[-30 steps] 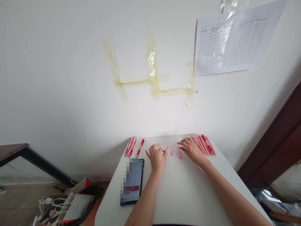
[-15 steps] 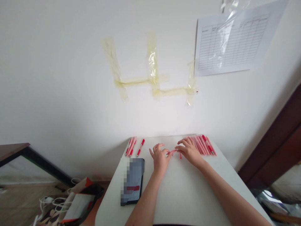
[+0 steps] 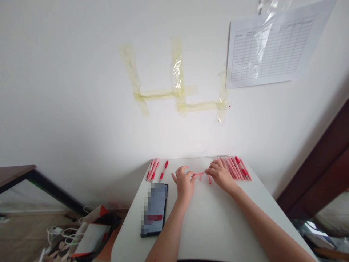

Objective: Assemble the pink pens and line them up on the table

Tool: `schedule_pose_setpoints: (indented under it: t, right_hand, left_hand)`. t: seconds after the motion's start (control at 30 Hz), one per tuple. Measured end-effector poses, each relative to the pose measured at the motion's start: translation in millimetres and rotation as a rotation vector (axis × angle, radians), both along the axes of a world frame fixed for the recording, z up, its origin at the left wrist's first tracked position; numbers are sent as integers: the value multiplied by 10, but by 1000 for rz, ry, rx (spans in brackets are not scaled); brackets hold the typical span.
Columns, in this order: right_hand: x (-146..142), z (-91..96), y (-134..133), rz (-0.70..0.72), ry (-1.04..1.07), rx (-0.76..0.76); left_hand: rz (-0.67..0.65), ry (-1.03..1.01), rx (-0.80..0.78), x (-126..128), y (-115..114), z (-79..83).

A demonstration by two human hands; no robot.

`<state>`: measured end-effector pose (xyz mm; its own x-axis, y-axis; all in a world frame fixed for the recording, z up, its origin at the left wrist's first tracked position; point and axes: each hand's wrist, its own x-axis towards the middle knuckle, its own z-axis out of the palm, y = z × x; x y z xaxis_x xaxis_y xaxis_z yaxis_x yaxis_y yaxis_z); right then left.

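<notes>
Both my hands rest at the far end of a white table (image 3: 212, 225). My left hand (image 3: 184, 182) pinches one end of a thin pink pen part (image 3: 199, 174), and my right hand (image 3: 221, 174) pinches the other end, so the piece lies level between them. A short red pen piece (image 3: 209, 179) sits on the table just under my right hand. A row of several pink and red pens (image 3: 237, 168) lies right of my right hand. A smaller group of red pens (image 3: 156, 170) lies to the left.
A dark phone (image 3: 154, 209) lies on the table's left side near my left forearm. The wall behind carries yellowed tape strips (image 3: 177, 94) and a printed sheet (image 3: 269, 45). Bags and cables (image 3: 79, 236) sit on the floor at left; a dark table edge (image 3: 16, 174) is further left.
A second ago my left hand held the pink part alone, tilted up, with my right hand flat by the pen row. My right hand then came left and took the other end.
</notes>
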<state>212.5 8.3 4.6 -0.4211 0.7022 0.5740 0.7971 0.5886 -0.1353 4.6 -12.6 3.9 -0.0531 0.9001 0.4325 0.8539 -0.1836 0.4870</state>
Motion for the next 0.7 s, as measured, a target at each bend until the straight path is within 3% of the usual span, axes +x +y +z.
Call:
schedule_pose_setpoints:
  t: [0.47, 0.7]
  right_hand:
    - [49, -86, 80, -273, 123, 123]
    - [-120, -40, 37, -206, 76, 68]
  left_hand:
    - [228, -72, -6, -110, 23, 71]
    - [307, -74, -12, -127, 22, 100]
